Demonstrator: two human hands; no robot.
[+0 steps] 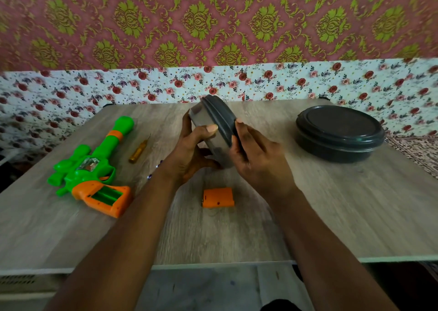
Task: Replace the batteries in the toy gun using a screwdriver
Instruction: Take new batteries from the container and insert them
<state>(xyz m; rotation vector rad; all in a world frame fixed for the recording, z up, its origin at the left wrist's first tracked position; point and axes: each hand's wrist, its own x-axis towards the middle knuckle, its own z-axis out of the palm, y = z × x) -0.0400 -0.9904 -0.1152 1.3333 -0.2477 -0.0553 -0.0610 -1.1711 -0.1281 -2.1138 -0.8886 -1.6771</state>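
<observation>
A green and orange toy gun (94,166) lies on the table at the left, its orange grip open and the battery bay showing. The orange battery cover (218,197) lies loose in the middle near me. A small amber-handled screwdriver (139,151) lies just right of the gun's barrel. Above the table centre both hands hold a round dark grey container (211,121) tilted on its side. My left hand (192,154) grips its body from below. My right hand (256,151) grips the lid's rim. What is inside is hidden.
A second round dark container (339,132) with its lid on stands at the back right. The wooden table (331,215) ends at a front edge near me; a floral cloth hangs behind it. Small beads (154,172) lie by my left wrist.
</observation>
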